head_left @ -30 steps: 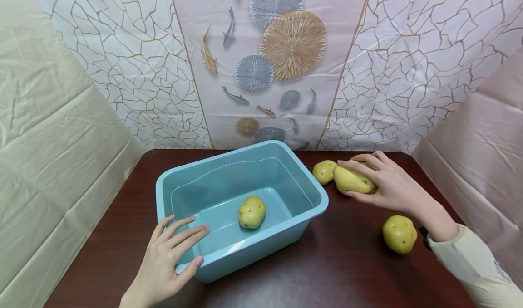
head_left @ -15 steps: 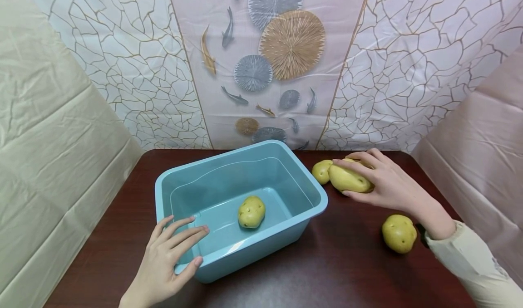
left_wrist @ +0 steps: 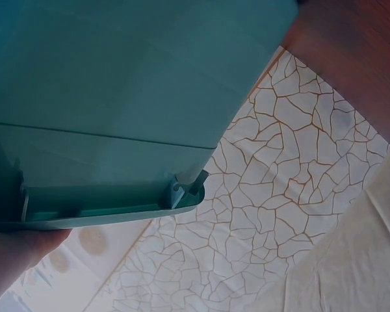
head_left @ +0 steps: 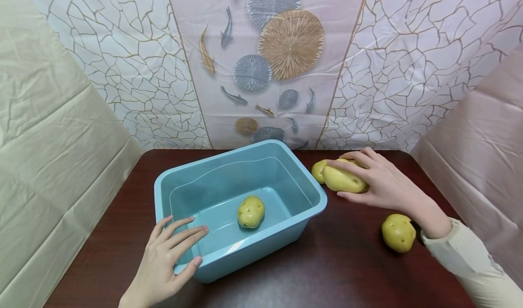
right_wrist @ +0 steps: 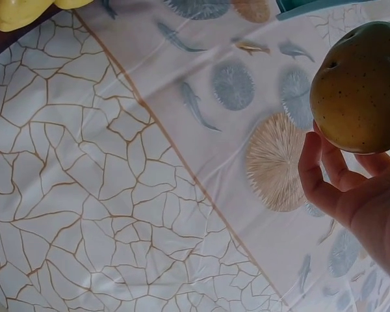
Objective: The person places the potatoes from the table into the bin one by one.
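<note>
In the head view, my right hand (head_left: 382,181) holds a yellow potato (head_left: 343,178) right of the bin, fingers over its top and thumb at its near side. Its pitted, speckled skin shows in the right wrist view, where the potato (right_wrist: 361,88) sits at the fingertips. Partly hidden behind it is another potato (head_left: 317,171), near the bin's right wall. My left hand (head_left: 163,258) rests at the near left corner of the light-blue plastic bin (head_left: 261,249), fingers spread over the rim and thumb at the front. One potato (head_left: 251,212) lies inside on the bin's floor.
A further potato (head_left: 398,233) lies on the dark red-brown table (head_left: 351,271), close to my right sleeve (head_left: 466,253). Patterned cloth (head_left: 294,117) hangs behind the table, and plain cloth panels stand on both sides.
My right hand has moved a little left with its potato, which now covers more of the potato behind it. The left hand and the bin stay in place.
</note>
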{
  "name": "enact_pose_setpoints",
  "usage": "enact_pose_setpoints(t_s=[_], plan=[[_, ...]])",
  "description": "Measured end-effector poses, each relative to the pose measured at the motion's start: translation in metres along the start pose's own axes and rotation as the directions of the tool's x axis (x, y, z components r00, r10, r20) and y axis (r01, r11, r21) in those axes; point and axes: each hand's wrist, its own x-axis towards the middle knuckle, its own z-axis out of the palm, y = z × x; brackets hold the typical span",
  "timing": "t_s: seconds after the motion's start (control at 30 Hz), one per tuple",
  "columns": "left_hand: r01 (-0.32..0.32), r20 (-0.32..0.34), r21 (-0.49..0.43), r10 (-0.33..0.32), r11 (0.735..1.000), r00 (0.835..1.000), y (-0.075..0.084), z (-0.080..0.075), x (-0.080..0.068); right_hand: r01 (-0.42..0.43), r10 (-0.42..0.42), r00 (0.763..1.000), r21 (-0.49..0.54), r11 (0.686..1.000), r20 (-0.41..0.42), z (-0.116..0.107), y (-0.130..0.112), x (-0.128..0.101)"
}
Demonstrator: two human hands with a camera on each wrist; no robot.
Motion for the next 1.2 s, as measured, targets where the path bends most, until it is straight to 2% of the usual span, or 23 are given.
enact_pose_setpoints(t_s=[0.33,0.93,1.2], plan=[[0.005,0.003,0.001,-0.005,1.000,1.000,0.000,0.000,0.000,-0.028,0.027,0.999,0.023,0.999,0.036,0.004,-0.004,0.005],[0.006,0.005,0.001,-0.006,1.000,1.000,0.000,0.000,0.000,0.065,-0.066,0.997,0.031,0.997,0.030,0.013,-0.011,0.018],[0.005,0.007,0.003,-0.005,1.000,1.000,0.000,0.000,0.000,0.076,-0.078,0.995,0.027,0.997,0.060,0.012,-0.015,0.023]])
